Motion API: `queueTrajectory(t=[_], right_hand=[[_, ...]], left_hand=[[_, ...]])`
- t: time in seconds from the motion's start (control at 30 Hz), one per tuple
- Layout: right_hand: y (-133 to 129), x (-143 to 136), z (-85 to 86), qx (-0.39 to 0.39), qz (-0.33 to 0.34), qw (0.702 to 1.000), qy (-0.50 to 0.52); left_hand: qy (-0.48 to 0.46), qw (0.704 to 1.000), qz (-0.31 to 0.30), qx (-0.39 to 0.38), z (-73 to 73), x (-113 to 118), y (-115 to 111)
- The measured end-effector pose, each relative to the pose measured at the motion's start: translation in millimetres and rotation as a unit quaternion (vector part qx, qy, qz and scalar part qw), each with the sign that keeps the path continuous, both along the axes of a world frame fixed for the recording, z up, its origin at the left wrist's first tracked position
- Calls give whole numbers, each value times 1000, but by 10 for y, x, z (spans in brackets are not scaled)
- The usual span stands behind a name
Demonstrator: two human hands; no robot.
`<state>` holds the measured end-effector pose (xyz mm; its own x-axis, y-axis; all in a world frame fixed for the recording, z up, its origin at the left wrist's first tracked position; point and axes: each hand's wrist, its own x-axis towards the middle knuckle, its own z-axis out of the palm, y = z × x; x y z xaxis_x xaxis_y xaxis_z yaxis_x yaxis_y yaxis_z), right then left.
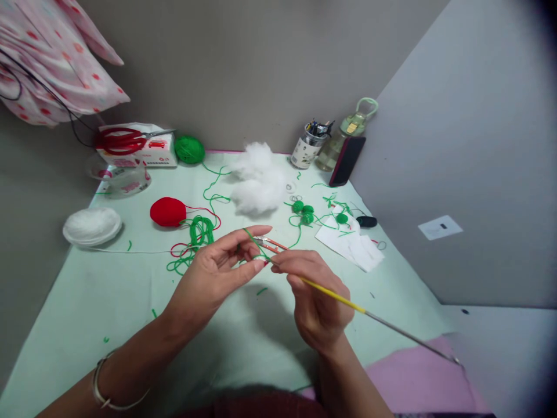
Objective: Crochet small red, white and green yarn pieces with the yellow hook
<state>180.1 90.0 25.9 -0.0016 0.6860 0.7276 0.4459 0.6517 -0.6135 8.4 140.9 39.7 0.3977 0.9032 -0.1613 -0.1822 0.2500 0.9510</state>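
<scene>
My left hand (213, 264) is closed at the fingertips on a small red, white and green crochet piece (261, 259). Over its raised index finger runs a strand of green yarn (251, 235). My right hand (319, 290) grips a crochet hook (335, 295) with a yellow handle, its long grey shaft pointing down to the right. The hook's working tip meets the piece between both hands, too small to make out. Just beyond the fingertips shows a small orange and silver tool (275, 245), partly hidden; whether it lies on the table I cannot tell.
Around the table (108, 290) are white stuffing (259, 183), a red yarn ball (167, 212), a green ball (190, 150), white yarn (92, 225) and tangled green yarn (201, 232). Several small green balls (307, 217), white paper (352, 247), a phone (347, 161) and red scissors (120, 141) lie further back.
</scene>
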Motion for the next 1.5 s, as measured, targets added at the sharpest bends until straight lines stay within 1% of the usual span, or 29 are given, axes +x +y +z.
queueTrajectory(t=[0.1, 0.17, 0.2, 0.27, 0.33, 0.4, 0.43, 0.5, 0.53, 0.6, 0.7, 0.77, 0.8, 0.83, 0.87, 0.93, 0.97, 1.03, 1.1, 1.2, 1.23, 1.37, 1.43, 1.5], right_hand=[[-40, -32, -61, 26, -67, 992, -105], [-63, -55, -101, 42, -111, 982, -150], [-67, -62, -113, 47, -118, 981, -148], [-55, -62, -112, 36, -99, 991, -84], [-14, -45, -78, -17, -65, 997, 46], [42, -29, -30, -77, -25, 980, 179], [69, -26, -8, -101, -5, 970, 221], [107, -37, 17, -123, 25, 962, 242], [113, -50, 19, -125, 30, 964, 233], [102, -87, -3, -114, 17, 973, 200], [49, -142, -73, -66, -35, 992, 102], [24, -156, -104, -13, -69, 997, 23], [23, -150, -103, 3, -77, 997, 5], [29, -135, -90, 6, -78, 997, 11], [42, -111, -67, -11, -75, 996, 46], [82, -49, -6, -83, -44, 984, 151], [104, -21, 21, -109, -22, 971, 210], [138, 12, 46, -144, 28, 946, 290], [151, 5, 30, -156, 58, 937, 306], [138, -35, -28, -166, 60, 943, 282], [131, -43, -43, -174, 61, 941, 286], [126, -22, -56, -208, 84, 911, 346], [134, 0, -43, -207, 90, 905, 361], [137, 17, -26, -201, 99, 905, 362]], left_hand=[[-26, 1000, 10, -9, -10, 31, -36], [-74, 996, -5, -56, -10, 47, -54], [-101, 990, -24, -91, -9, 51, -56], [-145, 975, -55, -157, -1, 51, -46], [-159, 968, -56, -186, 11, 42, -23], [-152, 973, -36, -171, 19, 36, -4], [-146, 976, -30, -157, 20, 35, -1], [-131, 982, -36, -130, 13, 40, -6], [-124, 985, -39, -117, 5, 46, -13], [-109, 989, -35, -96, -12, 61, -30], [-106, 991, -1, -79, -29, 90, -52], [-129, 986, -2, -104, -33, 101, -55], [-144, 981, -17, -128, -32, 100, -51], [-158, 974, -38, -155, -30, 94, -42], [-168, 968, -57, -180, -28, 83, -29], [-177, 960, -77, -204, -21, 52, 0], [-177, 961, -73, -201, -17, 37, 11], [-170, 967, -62, -182, -13, 19, 20], [-156, 972, -64, -160, -15, 22, 10], [-131, 979, -71, -138, -30, 46, -7], [-121, 981, -69, -131, -36, 52, -8], [-86, 989, -54, -107, -37, 42, 6], [-75, 991, -50, -100, -22, 26, 12], [-68, 992, -48, -94, -1, 12, 12]])
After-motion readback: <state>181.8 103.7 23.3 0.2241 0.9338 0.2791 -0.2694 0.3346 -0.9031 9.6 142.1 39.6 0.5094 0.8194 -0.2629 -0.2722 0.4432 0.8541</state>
